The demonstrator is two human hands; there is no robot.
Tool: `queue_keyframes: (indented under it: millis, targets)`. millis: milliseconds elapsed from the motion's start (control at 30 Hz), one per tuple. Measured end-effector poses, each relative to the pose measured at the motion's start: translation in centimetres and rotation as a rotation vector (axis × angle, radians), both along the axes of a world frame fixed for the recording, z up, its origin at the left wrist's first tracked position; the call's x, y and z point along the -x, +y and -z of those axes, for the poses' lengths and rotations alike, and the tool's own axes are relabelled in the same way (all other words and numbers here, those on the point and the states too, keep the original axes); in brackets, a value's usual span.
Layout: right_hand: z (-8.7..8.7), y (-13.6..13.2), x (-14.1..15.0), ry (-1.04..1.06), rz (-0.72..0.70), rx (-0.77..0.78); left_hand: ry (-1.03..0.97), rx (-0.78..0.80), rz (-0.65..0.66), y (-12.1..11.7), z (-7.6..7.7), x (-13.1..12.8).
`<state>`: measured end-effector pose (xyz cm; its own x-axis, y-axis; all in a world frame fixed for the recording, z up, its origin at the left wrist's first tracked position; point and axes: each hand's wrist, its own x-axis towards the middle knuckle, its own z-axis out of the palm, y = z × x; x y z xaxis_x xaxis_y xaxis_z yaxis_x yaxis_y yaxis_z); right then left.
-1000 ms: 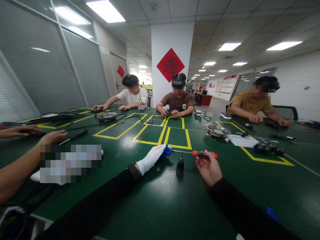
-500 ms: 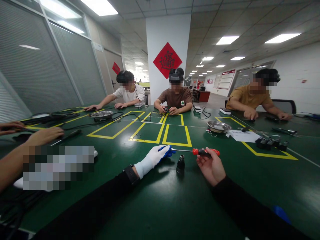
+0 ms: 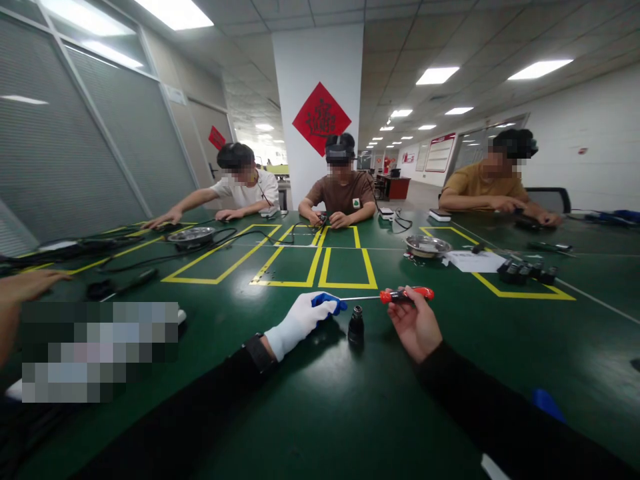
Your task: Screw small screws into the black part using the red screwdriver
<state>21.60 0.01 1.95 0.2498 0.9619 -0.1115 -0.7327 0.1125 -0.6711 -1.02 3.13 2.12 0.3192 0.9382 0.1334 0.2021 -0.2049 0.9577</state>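
My right hand (image 3: 414, 325) is bare and closed on the red-and-black handle of a screwdriver (image 3: 405, 294), held level above the green table (image 3: 350, 400). Its thin shaft runs left to my left hand (image 3: 300, 320), which wears a white glove with blue fingertips pinched round the tip. A small black cylindrical part (image 3: 356, 326) stands upright on the table between my hands, touched by neither.
Three people sit at the far side. A metal bowl (image 3: 426, 245), a paper sheet (image 3: 473, 261) and a row of black parts (image 3: 527, 272) lie at right. Another bowl (image 3: 191, 235) and cables lie at left, near a co-worker's arm (image 3: 20, 293). Yellow tape boxes mark the table.
The view has swung a little right and up. My hands keep the same hold on the screwdriver. The co-worker's hand at left has drawn back toward the frame's edge.
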Motion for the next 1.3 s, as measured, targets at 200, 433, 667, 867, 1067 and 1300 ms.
queue_keyframes:
  millis: [200, 433, 667, 867, 1067, 1300]
  targets:
    - [-0.2, -0.4, 0.4, -0.114, -0.016, -0.118, 0.112, -0.097, -0.027, -0.2, 0.6, -0.5]
    - [0.7, 0.0, 0.4, -0.167, -0.029, -0.064, 0.635, -0.544, -0.152, 0.8, 0.0, 1.5]
    - [0.7, 0.1, 0.1, -0.181, -0.044, -0.052, 0.429, -0.232, -0.058, 3.8, -0.5, 8.0]
    - [0.8, 0.1, 0.1, -0.201, -0.052, -0.074, 0.389, -0.41, 0.225, 1.6, 0.4, 4.3]
    - [0.7, -0.1, 0.2, -0.229, -0.063, -0.065, 0.433, -0.465, 0.32, 2.0, 0.7, 4.0]
    - [0.6, -0.2, 0.3, -0.235, -0.074, -0.064, 0.436, -0.419, 0.347, 2.2, 0.6, 4.6]
